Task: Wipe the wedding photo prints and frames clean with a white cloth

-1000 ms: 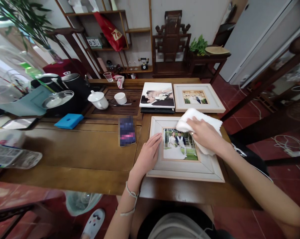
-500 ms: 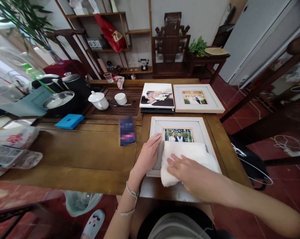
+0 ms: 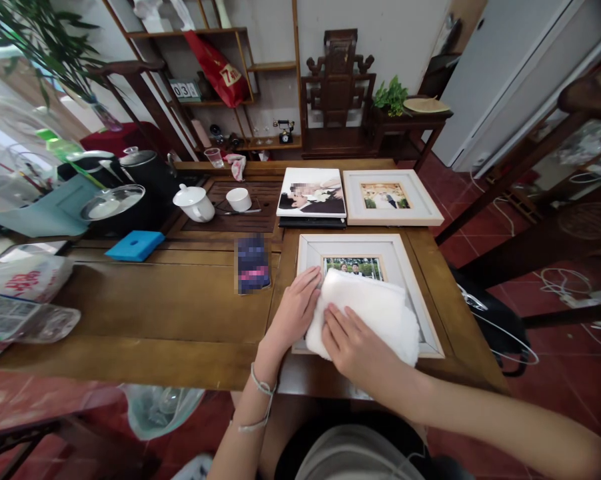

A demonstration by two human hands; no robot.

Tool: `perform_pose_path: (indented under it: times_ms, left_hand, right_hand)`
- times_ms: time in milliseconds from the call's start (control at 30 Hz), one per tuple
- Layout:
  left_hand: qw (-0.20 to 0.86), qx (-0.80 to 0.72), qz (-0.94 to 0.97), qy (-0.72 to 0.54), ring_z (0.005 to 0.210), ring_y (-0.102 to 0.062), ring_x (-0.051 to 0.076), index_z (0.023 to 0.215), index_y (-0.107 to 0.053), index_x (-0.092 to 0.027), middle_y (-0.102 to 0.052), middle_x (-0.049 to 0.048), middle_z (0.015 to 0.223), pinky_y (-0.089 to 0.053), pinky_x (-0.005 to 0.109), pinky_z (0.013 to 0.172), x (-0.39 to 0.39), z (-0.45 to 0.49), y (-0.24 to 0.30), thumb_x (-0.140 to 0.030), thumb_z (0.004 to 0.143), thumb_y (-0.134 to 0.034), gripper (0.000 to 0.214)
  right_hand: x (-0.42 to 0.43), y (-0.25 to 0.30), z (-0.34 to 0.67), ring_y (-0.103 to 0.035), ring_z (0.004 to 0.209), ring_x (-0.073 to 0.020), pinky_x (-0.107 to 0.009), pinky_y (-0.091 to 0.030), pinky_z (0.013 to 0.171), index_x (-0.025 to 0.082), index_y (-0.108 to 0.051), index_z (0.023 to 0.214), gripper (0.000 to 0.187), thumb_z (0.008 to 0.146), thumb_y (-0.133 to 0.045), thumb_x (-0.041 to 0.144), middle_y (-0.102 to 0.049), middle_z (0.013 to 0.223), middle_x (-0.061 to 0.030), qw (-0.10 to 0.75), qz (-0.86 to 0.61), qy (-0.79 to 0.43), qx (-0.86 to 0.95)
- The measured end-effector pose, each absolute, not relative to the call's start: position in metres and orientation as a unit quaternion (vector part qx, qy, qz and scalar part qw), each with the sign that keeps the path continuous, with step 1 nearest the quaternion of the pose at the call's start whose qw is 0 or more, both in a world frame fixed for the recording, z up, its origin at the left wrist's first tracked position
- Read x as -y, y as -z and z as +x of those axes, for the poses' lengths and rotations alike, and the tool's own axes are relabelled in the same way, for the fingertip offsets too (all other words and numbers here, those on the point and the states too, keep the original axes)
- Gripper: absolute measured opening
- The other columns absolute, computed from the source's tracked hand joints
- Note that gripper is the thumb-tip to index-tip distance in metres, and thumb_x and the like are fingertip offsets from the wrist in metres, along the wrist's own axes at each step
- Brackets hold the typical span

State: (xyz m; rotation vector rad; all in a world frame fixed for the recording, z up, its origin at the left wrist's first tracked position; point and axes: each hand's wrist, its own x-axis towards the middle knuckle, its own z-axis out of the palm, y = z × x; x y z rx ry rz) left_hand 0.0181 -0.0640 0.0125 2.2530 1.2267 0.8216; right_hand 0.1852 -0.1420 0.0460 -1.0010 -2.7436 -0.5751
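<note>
A light wooden picture frame lies flat near the front edge of the table, with a photo of a couple at its middle. Across the lower part of it and over some of the photo spreads a folded white towel. My right hand presses on the towel with its fingers stretched together, holding it against the frame; the thumb is hidden. Fingers extended, my left hand rests along the frame's left edge, beside the towel.
Behind the frame lie a white photo album and a second framed photo. Leftward are a phone-like dark object, a blue box, a white lidded cup, a small white cup and a plastic bag.
My right hand has slid the towel left and slightly up across the frame, covering more of the photo. My left hand stays at the frame's left edge. The view has shifted slightly.
</note>
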Motion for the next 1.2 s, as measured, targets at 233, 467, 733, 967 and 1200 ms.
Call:
perform_pose_path:
  times_ms: [233, 467, 733, 967, 1200]
  left_hand:
    - [0.210, -0.448, 0.827, -0.268, 0.142, -0.036, 0.024, 0.141, -0.044, -0.019, -0.044, 0.0110, 0.150, -0.037, 0.049, 0.113, 0.066, 0.018, -0.015, -0.019, 0.099, -0.039, 0.042]
    - [0.213, -0.449, 0.828, -0.259, 0.143, -0.035, 0.024, 0.141, -0.044, -0.019, -0.044, 0.0106, 0.150, -0.037, 0.049, 0.113, 0.067, 0.018, -0.018, -0.016, 0.098, -0.039, 0.043]
    - [0.217, -0.437, 0.822, -0.293, 0.139, -0.040, 0.024, 0.136, -0.049, -0.022, -0.050, 0.0092, 0.145, -0.040, 0.051, 0.111, 0.068, 0.019, -0.016, -0.015, 0.098, -0.040, 0.040]
    - [0.217, -0.428, 0.824, -0.302, 0.139, -0.041, 0.025, 0.136, -0.050, -0.022, -0.051, 0.0101, 0.145, -0.040, 0.051, 0.111, 0.066, 0.018, -0.015, -0.017, 0.098, -0.040, 0.040]
    - [0.214, -0.437, 0.824, -0.290, 0.134, -0.046, 0.026, 0.135, -0.052, -0.019, -0.055, 0.0124, 0.139, -0.042, 0.051, 0.110, 0.066, 0.018, -0.015, -0.018, 0.098, -0.041, 0.038]
  right_hand:
    - [0.143, -0.069, 0.277, -0.055, 0.125, -0.0260, -0.046, -0.048, 0.104, 0.012, -0.064, 0.120, 0.060, 0.069, -0.040, -0.007, -0.063, 0.131, -0.0139, 0.031, -0.366, -0.020, 0.930]
    - [0.123, -0.084, 0.362, -0.045, 0.135, -0.0253, -0.047, -0.040, 0.111, 0.036, -0.048, 0.141, 0.071, 0.078, -0.048, 0.005, -0.049, 0.146, 0.0033, 0.042, -0.438, -0.234, 0.867]
    - [0.030, -0.110, 0.311, -0.067, 0.103, -0.0288, -0.044, -0.055, 0.089, 0.012, -0.066, 0.122, 0.043, 0.083, -0.046, 0.011, -0.072, 0.114, -0.0117, 0.251, -0.530, -0.077, 0.806]
    - [-0.022, -0.086, 0.215, -0.036, 0.141, -0.0236, -0.053, -0.029, 0.115, 0.012, -0.051, 0.136, 0.063, 0.076, -0.042, -0.007, -0.053, 0.142, -0.0110, 0.149, -0.349, 0.040, 0.924]
    - [-0.015, -0.057, 0.208, -0.036, 0.140, -0.0237, -0.051, -0.028, 0.115, 0.009, -0.055, 0.130, 0.051, 0.084, -0.038, -0.007, -0.054, 0.141, -0.0130, 0.084, -0.295, 0.049, 0.951]
